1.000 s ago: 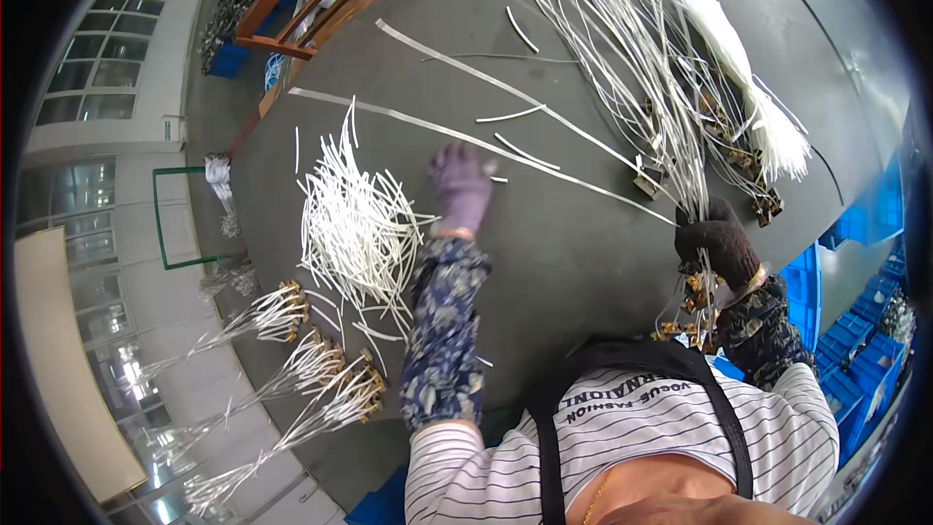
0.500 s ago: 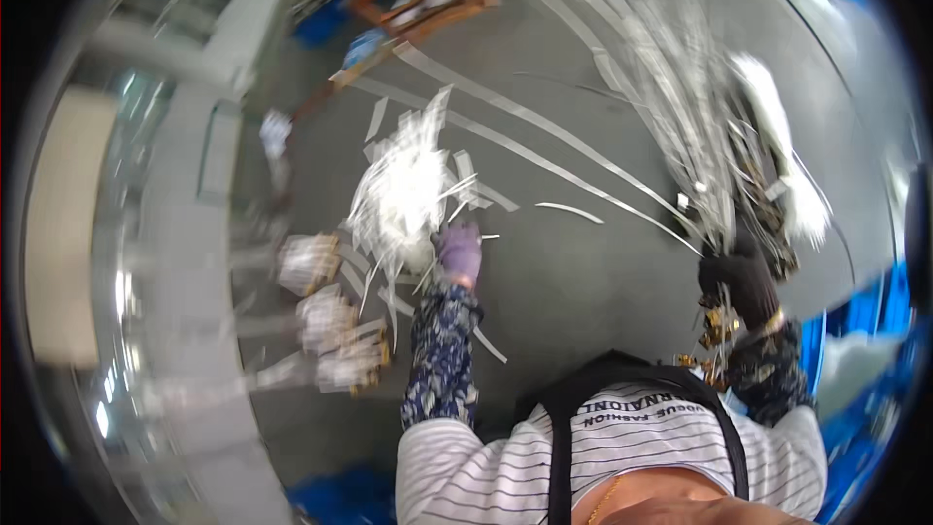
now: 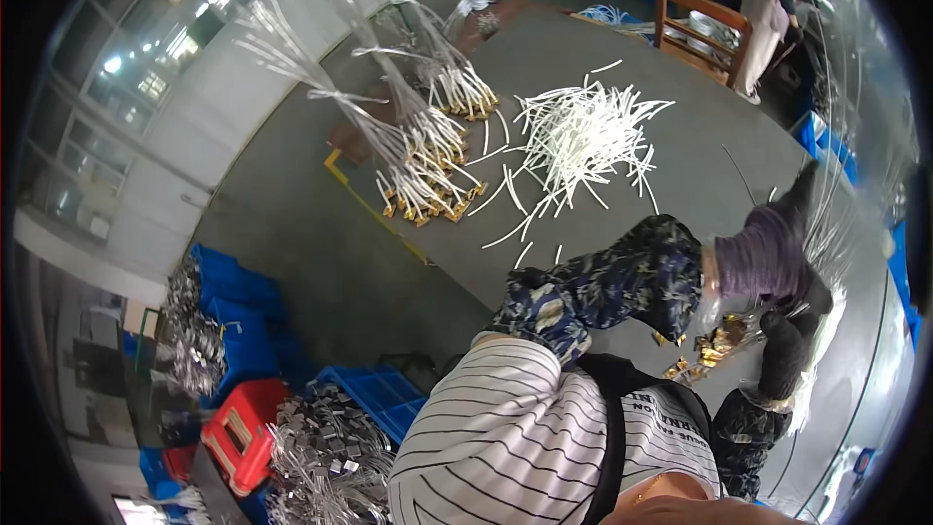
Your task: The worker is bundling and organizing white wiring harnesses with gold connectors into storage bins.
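Observation:
My right hand (image 3: 782, 355), in a dark knit glove, is closed on a bundle of long pale wires (image 3: 831, 224) at the right side of the grey table. Gold-coloured connectors (image 3: 714, 342) at the bundle's near end stick out to the left of that hand. My left hand (image 3: 768, 251) wears a purple glove with dark fingertips and reaches across to the same wires. Its fingers are spread apart beside the strands, one part pointing up and another down toward my right hand. Motion blurs the fingertips. A heap of short white tubes (image 3: 583, 141) lies on the table beyond my left forearm.
Several tied wire bundles (image 3: 428, 160) with gold-coloured ends lie at the table's far left edge. Blue crates (image 3: 238, 331), a red box (image 3: 243, 433) and a mass of silvery parts (image 3: 330, 457) stand lower left. A person (image 3: 773, 10) is at the back right near a wooden frame (image 3: 700, 34).
My left hand has left the white tube heap and crossed to the wires by my right hand. The view has swung, bringing the left bundles and crates into sight.

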`<action>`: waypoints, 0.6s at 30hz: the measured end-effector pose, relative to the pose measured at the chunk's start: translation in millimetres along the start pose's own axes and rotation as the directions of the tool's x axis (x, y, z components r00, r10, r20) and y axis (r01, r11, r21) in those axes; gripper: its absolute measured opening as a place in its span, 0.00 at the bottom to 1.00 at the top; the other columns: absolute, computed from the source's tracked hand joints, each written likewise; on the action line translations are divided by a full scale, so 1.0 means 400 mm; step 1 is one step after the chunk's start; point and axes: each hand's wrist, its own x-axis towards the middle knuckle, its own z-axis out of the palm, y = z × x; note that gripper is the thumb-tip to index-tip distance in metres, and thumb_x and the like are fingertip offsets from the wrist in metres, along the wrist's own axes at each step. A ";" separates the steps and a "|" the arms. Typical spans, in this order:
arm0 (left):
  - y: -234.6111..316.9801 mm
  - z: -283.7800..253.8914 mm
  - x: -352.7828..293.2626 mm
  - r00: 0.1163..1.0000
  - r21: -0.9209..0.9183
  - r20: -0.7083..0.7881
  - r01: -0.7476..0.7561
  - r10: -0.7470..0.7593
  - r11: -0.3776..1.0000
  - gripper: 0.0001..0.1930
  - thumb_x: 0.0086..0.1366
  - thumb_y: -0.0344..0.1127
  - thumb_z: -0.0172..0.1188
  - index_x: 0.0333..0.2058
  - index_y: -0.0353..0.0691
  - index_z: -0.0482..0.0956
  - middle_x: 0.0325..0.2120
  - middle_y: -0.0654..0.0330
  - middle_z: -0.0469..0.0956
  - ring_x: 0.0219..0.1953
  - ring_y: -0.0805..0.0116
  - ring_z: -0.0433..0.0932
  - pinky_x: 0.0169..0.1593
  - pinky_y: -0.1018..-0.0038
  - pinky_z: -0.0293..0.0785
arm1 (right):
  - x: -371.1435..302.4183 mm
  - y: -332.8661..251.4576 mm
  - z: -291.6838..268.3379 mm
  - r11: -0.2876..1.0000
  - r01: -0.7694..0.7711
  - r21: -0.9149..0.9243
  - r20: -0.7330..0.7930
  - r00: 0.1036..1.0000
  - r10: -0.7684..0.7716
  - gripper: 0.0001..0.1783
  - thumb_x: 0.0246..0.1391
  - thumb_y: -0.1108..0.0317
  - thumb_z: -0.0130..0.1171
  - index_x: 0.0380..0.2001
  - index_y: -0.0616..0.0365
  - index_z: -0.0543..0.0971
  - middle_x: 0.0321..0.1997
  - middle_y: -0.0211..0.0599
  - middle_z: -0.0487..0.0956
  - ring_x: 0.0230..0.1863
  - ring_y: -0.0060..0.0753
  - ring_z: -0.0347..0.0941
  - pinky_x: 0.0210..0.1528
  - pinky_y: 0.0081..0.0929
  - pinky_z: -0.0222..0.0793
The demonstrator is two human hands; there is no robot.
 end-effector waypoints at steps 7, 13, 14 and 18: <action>-0.063 0.128 -0.060 0.997 0.321 0.031 0.059 -0.072 0.945 0.55 0.46 0.44 0.68 0.68 0.40 0.43 0.45 0.45 0.74 0.45 0.51 0.73 0.52 0.62 0.67 | 0.005 0.012 0.042 0.987 0.051 -0.152 -0.046 0.997 -0.059 0.20 0.48 0.73 0.62 0.46 0.63 0.75 0.45 0.38 0.77 0.45 0.28 0.73 0.46 0.25 0.71; 0.048 0.041 -0.002 0.959 -0.022 -0.085 -0.272 0.269 0.962 0.38 0.30 0.41 0.76 0.44 0.35 0.72 0.28 0.53 0.78 0.32 0.57 0.78 0.39 0.65 0.75 | 0.007 -0.058 0.098 0.987 -0.022 -0.162 0.002 1.000 0.022 0.20 0.47 0.69 0.64 0.44 0.63 0.77 0.44 0.38 0.78 0.43 0.29 0.73 0.46 0.26 0.70; 0.084 0.020 0.007 0.975 -0.256 -0.060 -0.223 0.215 0.941 0.31 0.32 0.40 0.75 0.38 0.36 0.73 0.25 0.56 0.77 0.30 0.59 0.78 0.38 0.65 0.74 | 0.005 -0.057 0.096 0.985 -0.035 -0.169 0.002 0.999 0.036 0.20 0.47 0.68 0.64 0.44 0.62 0.77 0.44 0.38 0.78 0.43 0.29 0.73 0.46 0.26 0.70; 0.121 -0.039 0.013 0.944 -0.606 0.317 0.129 0.090 0.785 0.27 0.38 0.34 0.75 0.39 0.39 0.73 0.24 0.63 0.75 0.28 0.71 0.76 0.32 0.70 0.75 | 0.000 -0.028 0.086 0.978 -0.105 -0.182 0.003 0.994 0.107 0.20 0.46 0.66 0.66 0.43 0.62 0.78 0.43 0.38 0.79 0.42 0.29 0.74 0.46 0.27 0.70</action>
